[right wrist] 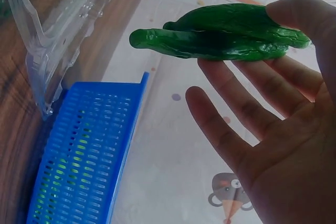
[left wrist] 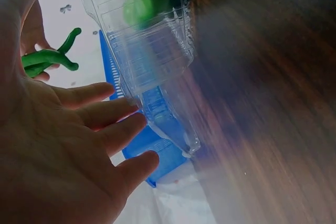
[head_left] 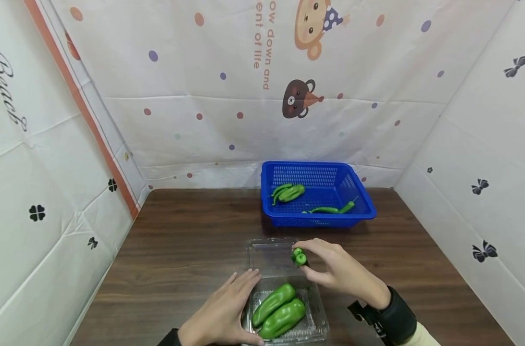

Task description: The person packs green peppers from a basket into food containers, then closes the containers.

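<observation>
A clear plastic clamshell box (head_left: 318, 324) lies open on the brown table, its lid (head_left: 267, 257) lying flat behind it. Two green peppers (head_left: 279, 310) lie in its tray. My right hand (head_left: 331, 269) pinches a green pepper (head_left: 299, 257) between thumb and fingertips just above the box; the right wrist view shows this pepper (right wrist: 220, 38) in the fingertips with the other fingers spread. My left hand (head_left: 225, 312) lies with straight fingers against the box's left side; in the left wrist view the fingers (left wrist: 113, 124) touch the clear box (left wrist: 152, 61).
A blue plastic basket (head_left: 316, 169) stands behind the box and holds several green peppers (head_left: 288, 192). Patterned white cloth walls close in the table on the left, back and right.
</observation>
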### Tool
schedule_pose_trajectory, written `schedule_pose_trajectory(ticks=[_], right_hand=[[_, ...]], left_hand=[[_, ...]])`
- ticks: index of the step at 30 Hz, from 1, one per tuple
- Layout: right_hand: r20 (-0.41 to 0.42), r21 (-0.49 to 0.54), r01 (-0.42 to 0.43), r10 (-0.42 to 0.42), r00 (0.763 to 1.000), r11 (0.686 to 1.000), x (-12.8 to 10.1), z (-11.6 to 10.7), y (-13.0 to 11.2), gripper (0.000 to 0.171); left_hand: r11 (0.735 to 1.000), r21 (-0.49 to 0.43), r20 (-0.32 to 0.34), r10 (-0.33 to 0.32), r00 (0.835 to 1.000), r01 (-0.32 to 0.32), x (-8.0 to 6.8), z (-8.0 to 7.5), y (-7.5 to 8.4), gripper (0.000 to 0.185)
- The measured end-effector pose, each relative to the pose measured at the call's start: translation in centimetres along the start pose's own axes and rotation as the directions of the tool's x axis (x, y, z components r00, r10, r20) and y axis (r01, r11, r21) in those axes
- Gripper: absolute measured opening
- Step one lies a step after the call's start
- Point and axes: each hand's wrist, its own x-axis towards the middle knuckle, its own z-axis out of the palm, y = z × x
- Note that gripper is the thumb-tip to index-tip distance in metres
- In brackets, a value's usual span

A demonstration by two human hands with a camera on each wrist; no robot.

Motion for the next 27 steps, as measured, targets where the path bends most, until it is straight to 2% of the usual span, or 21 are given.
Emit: schedule_pose_trajectory(ticks=[8,27], right_hand=[[0.026,0.030,-0.007,0.006,1.000,1.000,-0.51,0.12,-0.37,0.053],[0.070,0.017,-0.046,0.044,0.997,0.999,-0.65,0.61,-0.82,0.050]], left_hand=[[1.000,0.002,-0.006,0.008,1.000,-0.008,-0.18,0.14,-0.06,0.118],[0.999,-0.040,-0.022,0.005,1.000,-0.006,-0.41,0.59,-0.44,0.123]])
